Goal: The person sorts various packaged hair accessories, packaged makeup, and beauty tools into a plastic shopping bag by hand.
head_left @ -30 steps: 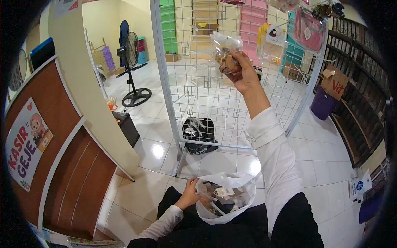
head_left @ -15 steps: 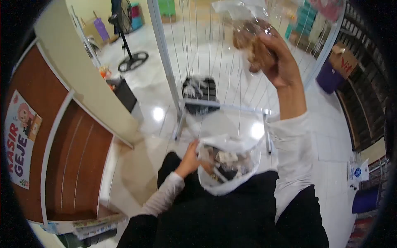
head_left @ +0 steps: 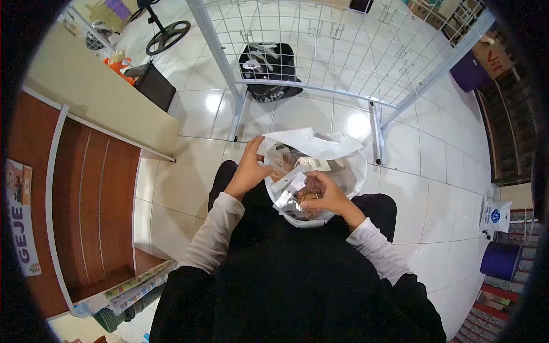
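A white plastic bag (head_left: 350,146) sits with its mouth open at my lap, full of small packaged items. My left hand (head_left: 247,170) grips the bag's left rim, thumb on the inner side. Inside the mouth, my right hand (head_left: 333,199) pinches a clear plastic packet (head_left: 309,194) with brown contents that I cannot make out exactly. Behind that packet lies a pale printed label or card (head_left: 314,164). Deeper contents are hidden.
A white wire grid rack (head_left: 320,88) stands on the tiled floor ahead, with a black bag (head_left: 269,91) at its foot. Brown shelving (head_left: 94,211) is close on my left. Purple bins, including one bin (head_left: 500,260), and a small white bag (head_left: 496,216) line the right.
My right hand has come down from in front of the rack into the bag, holding the clear packet. My left hand stays at the bag's rim. The view has tilted downward.
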### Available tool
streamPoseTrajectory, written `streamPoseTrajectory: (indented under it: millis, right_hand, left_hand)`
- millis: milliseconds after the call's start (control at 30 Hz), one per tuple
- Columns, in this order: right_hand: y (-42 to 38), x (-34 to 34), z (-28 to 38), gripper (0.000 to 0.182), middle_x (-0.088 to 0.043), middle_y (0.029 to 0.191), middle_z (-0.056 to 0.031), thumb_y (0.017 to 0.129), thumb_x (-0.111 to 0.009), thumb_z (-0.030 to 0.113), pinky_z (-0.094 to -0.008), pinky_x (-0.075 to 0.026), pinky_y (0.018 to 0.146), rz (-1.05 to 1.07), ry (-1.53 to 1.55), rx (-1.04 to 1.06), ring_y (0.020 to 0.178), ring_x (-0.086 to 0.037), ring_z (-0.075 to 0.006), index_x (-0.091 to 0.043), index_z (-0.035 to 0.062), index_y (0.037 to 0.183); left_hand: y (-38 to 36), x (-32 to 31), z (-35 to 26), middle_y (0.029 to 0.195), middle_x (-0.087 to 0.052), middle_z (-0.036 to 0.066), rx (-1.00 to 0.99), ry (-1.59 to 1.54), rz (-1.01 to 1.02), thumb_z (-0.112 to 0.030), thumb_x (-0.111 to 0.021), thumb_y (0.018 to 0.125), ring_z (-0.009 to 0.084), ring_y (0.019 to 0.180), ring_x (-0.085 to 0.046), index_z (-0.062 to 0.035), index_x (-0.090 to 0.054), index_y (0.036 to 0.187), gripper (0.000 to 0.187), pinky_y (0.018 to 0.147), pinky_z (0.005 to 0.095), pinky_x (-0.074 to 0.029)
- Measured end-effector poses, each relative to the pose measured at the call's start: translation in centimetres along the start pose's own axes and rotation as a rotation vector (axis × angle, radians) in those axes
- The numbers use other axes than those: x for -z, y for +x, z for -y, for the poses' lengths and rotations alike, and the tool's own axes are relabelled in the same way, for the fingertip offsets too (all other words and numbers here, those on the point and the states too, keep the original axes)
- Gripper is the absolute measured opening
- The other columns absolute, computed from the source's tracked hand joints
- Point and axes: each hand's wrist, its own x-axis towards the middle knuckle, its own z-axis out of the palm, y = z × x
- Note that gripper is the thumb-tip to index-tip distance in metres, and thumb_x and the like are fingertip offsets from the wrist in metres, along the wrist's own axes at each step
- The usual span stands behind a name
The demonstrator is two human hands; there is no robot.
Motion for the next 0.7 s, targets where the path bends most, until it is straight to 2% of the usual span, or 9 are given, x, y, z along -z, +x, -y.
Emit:
streamPoseTrajectory:
  millis: [67,167,267,367,433,500,533,633,700]
  right_hand:
    - [0.0,0.2,0.5,0.065,-0.061,0.104,-0.0117,0.060,-0.082,0.025,-0.0324,-0.046,0.083,0.022,-0.148,-0.092,0.094,-0.059,-0.0222,-0.054,0.0034,0.114]
    - [1.6,0.6,-1.6,0.060,-0.061,0.103,-0.0147,0.059,-0.080,0.024,-0.0344,-0.047,0.082,-0.152,-0.361,-0.038,0.093,-0.060,-0.0275,-0.056,0.0027,0.110]
    - [2.4,0.1,-1.7,0.057,-0.058,0.106,-0.0169,0.061,-0.077,0.025,-0.0379,-0.046,0.085,-0.283,-0.450,0.111,0.097,-0.058,-0.0329,-0.056,0.0026,0.109]
    - [2.8,0.3,-1.6,0.058,-0.056,0.109,-0.0173,0.062,-0.077,0.025,-0.0393,-0.044,0.088,-0.296,-0.494,0.125,0.101,-0.056,-0.0338,-0.056,0.0019,0.111]
    - [3.2,0.7,-1.8,0.059,-0.057,0.109,-0.0173,0.062,-0.077,0.025,-0.0392,-0.044,0.088,-0.277,-0.487,0.119,0.101,-0.056,-0.0337,-0.056,0.0013,0.111]
    - [3.3,1.0,-1.9,0.059,-0.057,0.109,-0.0175,0.062,-0.077,0.025,-0.0382,-0.044,0.089,-0.263,-0.451,0.106,0.102,-0.056,-0.0334,-0.056,0.0007,0.111]
    - [3.3,1.0,-1.8,0.059,-0.057,0.109,-0.0176,0.062,-0.077,0.025,-0.0376,-0.044,0.089,-0.255,-0.433,0.097,0.102,-0.056,-0.0332,-0.056,0.0003,0.112]
    - [3.4,1.3,-0.5,0.059,-0.058,0.109,-0.0184,0.062,-0.077,0.025,-0.0364,-0.043,0.089,-0.241,-0.346,0.004,0.102,-0.056,-0.0328,-0.056,0.0001,0.111]
    - [4.1,1.7,-1.8,0.063,-0.058,0.104,-0.0164,0.061,-0.080,0.027,-0.0348,-0.045,0.086,-0.284,-0.314,0.036,0.096,-0.057,-0.0287,-0.055,-0.0010,0.112]
  left_hand:
    - [0.4,0.0,0.2,0.139,-0.031,0.016,-0.014,0.002,0.004,0.002,-0.065,0.061,0.0251,0.101,-0.054,0.0005,-0.033,0.135,0.081,0.080,0.0292,-0.049]
    - [0.4,0.2,-1.1,0.139,-0.031,0.017,0.029,-0.039,0.073,0.003,-0.064,0.061,0.0247,0.106,-0.052,0.0009,-0.034,0.134,0.079,0.080,0.0293,-0.049]
    - [0.5,0.7,-0.5,0.138,-0.031,0.016,-0.169,0.194,0.051,0.000,-0.068,0.063,0.0235,0.105,-0.049,0.0006,-0.033,0.134,0.078,0.079,0.0298,-0.048]
    - [-2.4,-1.4,-1.8,0.130,-0.035,0.013,-0.019,0.042,-0.371,-0.006,-0.073,0.066,0.0217,0.101,-0.047,-0.0011,-0.031,0.131,0.078,0.075,0.0303,-0.047]
    - [-4.6,-3.0,0.7,0.112,-0.036,0.011,0.024,0.013,-0.516,-0.014,-0.081,0.064,0.0192,0.095,-0.045,-0.0018,-0.032,0.122,0.077,0.071,0.0306,-0.045]
    - [-6.5,-5.1,3.5,0.110,-0.036,0.010,0.206,-0.052,-0.389,-0.024,-0.085,0.061,0.0190,0.093,-0.046,-0.0007,-0.027,0.123,0.088,0.071,0.0305,-0.045]
    - [-7.1,-6.0,3.6,0.101,-0.047,0.009,0.182,-0.059,-0.348,-0.025,-0.078,0.071,0.0162,0.085,-0.049,0.0013,-0.039,0.116,0.065,0.072,0.0299,-0.045]
    - [-7.2,-4.7,2.3,0.091,-0.057,0.007,0.752,-0.442,0.141,-0.024,-0.066,0.083,0.0139,0.080,-0.054,0.0036,-0.053,0.107,0.039,0.074,0.0279,-0.045]
    - [-8.4,-4.2,-0.8,0.089,-0.061,0.007,0.618,-0.311,0.233,-0.022,-0.059,0.088,0.0131,0.080,-0.056,0.0036,-0.058,0.102,0.029,0.075,0.0271,-0.045]
